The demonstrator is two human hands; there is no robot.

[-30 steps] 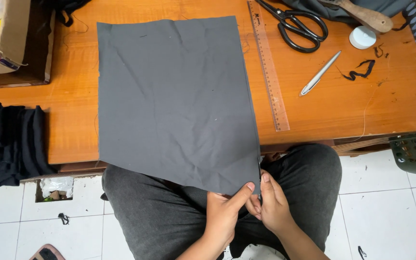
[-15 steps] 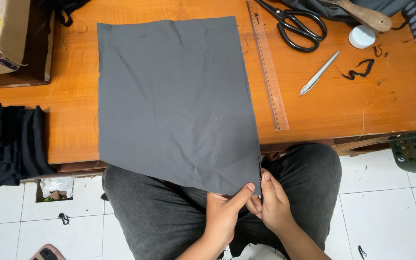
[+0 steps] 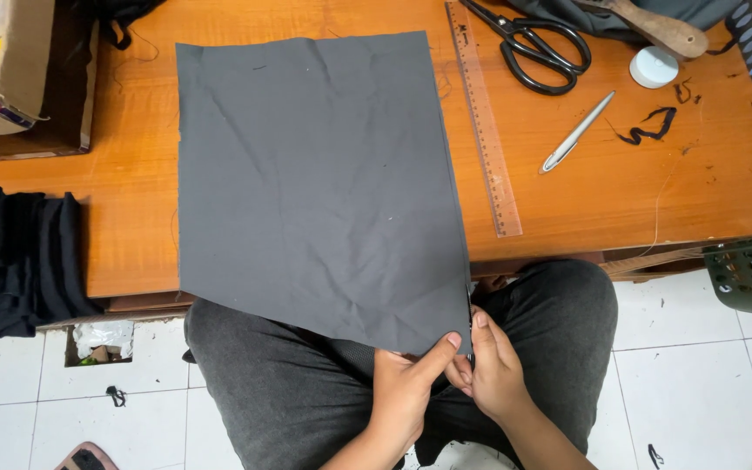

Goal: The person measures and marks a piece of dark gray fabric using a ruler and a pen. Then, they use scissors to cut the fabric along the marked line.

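Orange wooden desk [image 3: 654, 200]: both hands, left hand [image 3: 406, 392] and right hand [image 3: 491, 372], pinch the grey fabric [image 3: 315, 183] at its near-right corner (layers being aligned); next, keep edges flush.

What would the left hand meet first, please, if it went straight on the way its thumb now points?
The left hand already pinches the grey cloth at its near corner, so it would probably slide further along that cloth, towards the table.

Matt grey cloth [image 3: 315, 183] on a smooth, glossy wooden table [image 3: 698, 200]
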